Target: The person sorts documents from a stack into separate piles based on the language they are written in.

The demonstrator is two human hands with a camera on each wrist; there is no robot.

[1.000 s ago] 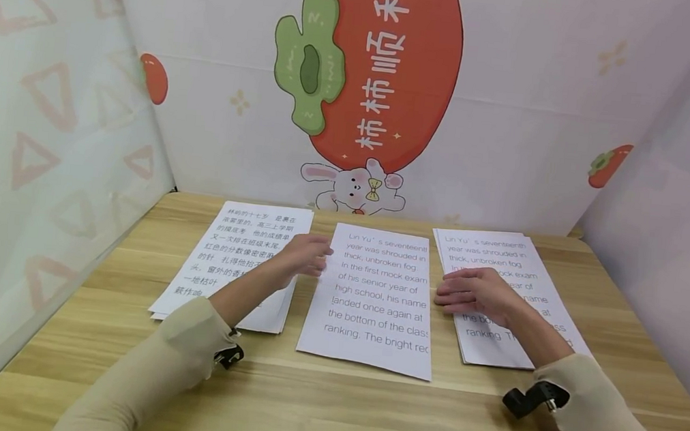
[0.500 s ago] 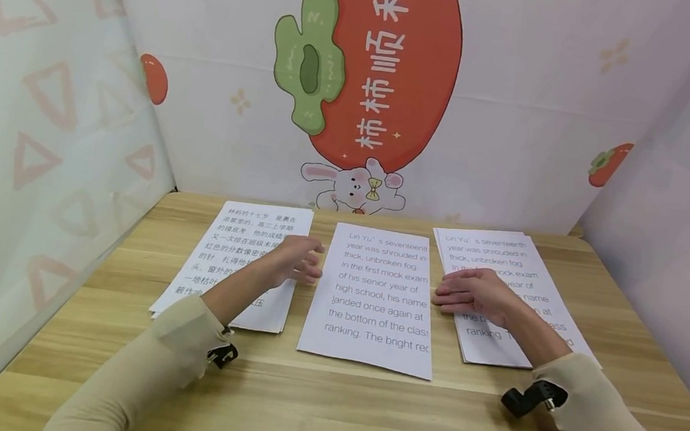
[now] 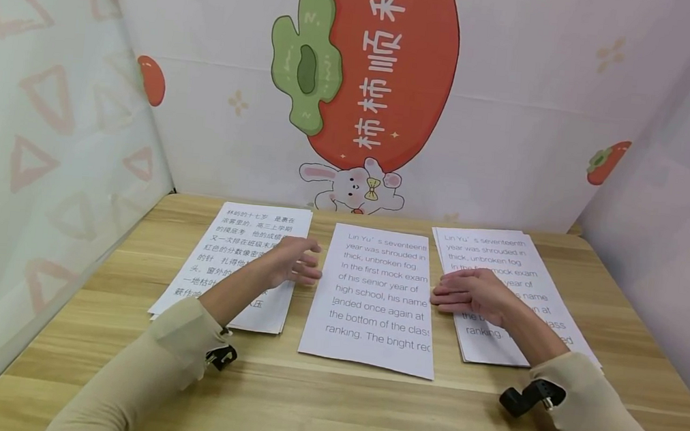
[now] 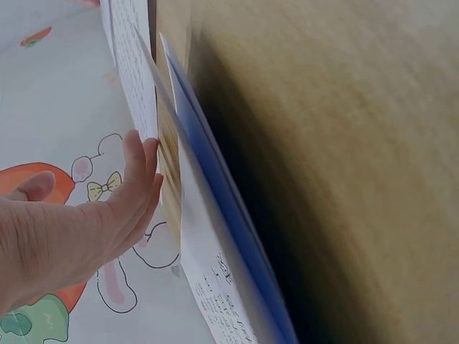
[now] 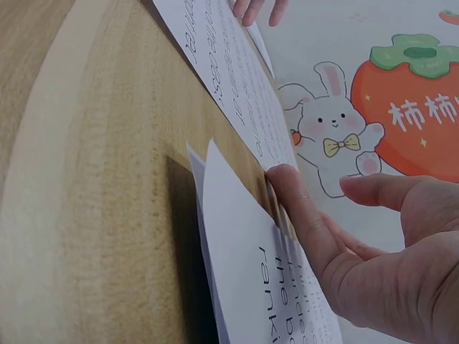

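Note:
A white sheet printed with English text (image 3: pixel 378 294) lies flat in the middle of the wooden table. Over the right part of the sheets with Chinese text (image 3: pixel 206 258) is my left hand (image 3: pixel 288 263). Its fingers are loosely bent and hold nothing, with the tips just short of the middle sheet's left edge. My right hand (image 3: pixel 476 295) hovers over the stack with English text (image 3: pixel 493 348), fingers nearly straight and the tips at the middle sheet's right edge. In the right wrist view, the thumb (image 5: pixel 373 192) stands apart from the fingers. Both hands cover some printed lines.
The wooden table (image 3: pixel 315 411) has bare wood along its front. A patterned backdrop (image 3: pixel 499 140) with a large persimmon and a rabbit rises behind it, and pale sheets of cloth hang at both sides. A black wrist device (image 3: pixel 532 398) sits at the right cuff.
My left hand has drawn slightly left, away from the middle sheet's edge, in the first half second, and has held about there since. The right hand and the papers stay almost in place.

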